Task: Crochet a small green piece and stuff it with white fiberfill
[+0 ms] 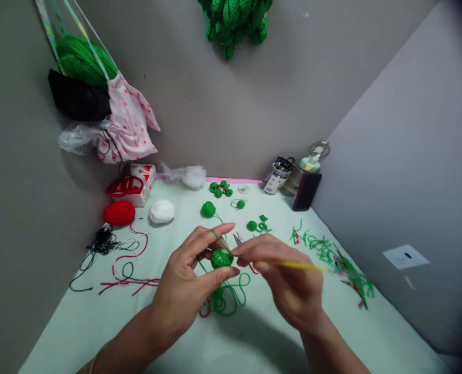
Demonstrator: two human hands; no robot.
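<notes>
My left hand [186, 280] pinches a small green crocheted ball [220, 258] between thumb and fingers, above the pale green table [254, 337]. My right hand [289, 280] is closed on a yellow crochet hook [299, 266], whose tip meets the ball. A strand of green yarn [231, 296] trails from the ball and loops on the table below it. Small scissors [239, 239] lie just behind the hands.
A red yarn ball [119, 213], a white yarn ball [162, 211] and a red-and-white box [139, 183] sit at back left. Small green crocheted pieces [220, 188] lie further back, green scraps [342, 267] at right. A jar [276, 175], a bottle [307, 171] and a phone [306, 192] stand by the wall. Bags [98, 98] hang at left.
</notes>
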